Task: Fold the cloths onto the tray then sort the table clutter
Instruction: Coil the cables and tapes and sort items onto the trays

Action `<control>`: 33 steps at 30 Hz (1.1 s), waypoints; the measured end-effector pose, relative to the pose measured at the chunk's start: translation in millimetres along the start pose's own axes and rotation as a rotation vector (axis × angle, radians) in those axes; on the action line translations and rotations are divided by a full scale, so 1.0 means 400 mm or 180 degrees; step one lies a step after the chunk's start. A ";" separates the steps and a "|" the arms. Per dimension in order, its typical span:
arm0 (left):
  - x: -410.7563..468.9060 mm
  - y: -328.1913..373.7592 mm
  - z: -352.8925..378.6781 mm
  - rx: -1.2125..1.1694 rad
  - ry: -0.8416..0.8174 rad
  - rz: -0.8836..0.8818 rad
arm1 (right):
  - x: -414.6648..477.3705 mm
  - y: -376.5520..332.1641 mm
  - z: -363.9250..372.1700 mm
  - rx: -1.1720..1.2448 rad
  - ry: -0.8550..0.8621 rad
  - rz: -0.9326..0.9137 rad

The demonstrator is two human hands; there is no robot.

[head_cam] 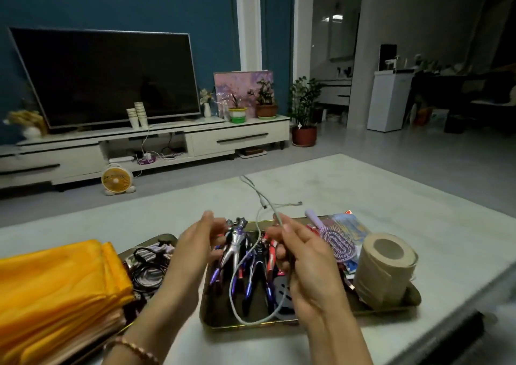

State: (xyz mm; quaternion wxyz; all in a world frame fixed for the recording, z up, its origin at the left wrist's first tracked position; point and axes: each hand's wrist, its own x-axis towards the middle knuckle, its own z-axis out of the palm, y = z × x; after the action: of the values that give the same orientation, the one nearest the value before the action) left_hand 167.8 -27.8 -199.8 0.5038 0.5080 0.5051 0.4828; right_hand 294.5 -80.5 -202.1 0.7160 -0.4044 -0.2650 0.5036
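I note right hand (304, 255) pinching white charging cable (230, 289); loop hangs over dark gold-rimmed tray (251, 326) of plastic toy figures (237, 241), likely for coiling. Left hand (195, 247) beside, fingers curled; grip cannot tell. Folded yellow cloths (55, 281) stacked at left.

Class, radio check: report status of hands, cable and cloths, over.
Right hand grips white cable, loop hanging over toy tray. Left hand alongside, grip unclear. Yellow cloths folded, stacked left. Toy figures beneath loop.

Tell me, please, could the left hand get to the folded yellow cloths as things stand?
Probably yes: the left hand looks empty, and the yellow cloths lie uncovered to its left. Only the right hand holds the white cable.
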 end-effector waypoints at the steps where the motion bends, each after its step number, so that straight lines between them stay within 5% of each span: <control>1: 0.014 0.023 0.014 -0.0563 -0.0559 -0.0518 | -0.015 0.001 -0.002 -0.0031 -0.0161 -0.0032; 3: 0.037 0.066 0.039 -0.1428 -0.1201 -0.1117 | -0.043 0.001 -0.004 -0.0261 -0.0520 -0.0057; 7: 0.083 0.150 0.046 -0.1902 -0.0993 -0.0982 | -0.092 0.033 -0.027 -0.0904 -0.0567 -0.0055; 11: 0.083 0.199 0.005 -0.1767 -0.0716 -0.0919 | -0.141 0.068 -0.071 -0.1502 -0.0317 -0.0135; 18: 0.041 0.238 -0.068 -0.0795 -0.0541 -0.0788 | -0.158 0.082 -0.097 -0.2666 -0.0769 0.0334; 23: -0.076 0.182 -0.079 -0.0644 -0.0656 -0.1274 | -0.152 0.094 -0.101 -0.3614 -0.0501 0.0075; 28: -0.253 0.095 -0.049 -0.0772 -0.1145 -0.1913 | -0.148 0.083 -0.093 -0.2967 -0.0019 -0.0496; 33: -0.320 0.019 0.032 -0.0660 -0.0897 -0.1462 | -0.171 0.084 -0.081 -0.2032 -0.0249 -0.0576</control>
State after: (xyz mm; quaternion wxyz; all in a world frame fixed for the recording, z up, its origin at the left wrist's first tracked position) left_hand 177.9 -155.8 -190.2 0.7144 0.3881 0.4799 0.3298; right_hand 279.1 -148.9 -245.8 0.5843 -0.5635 -0.4715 0.3447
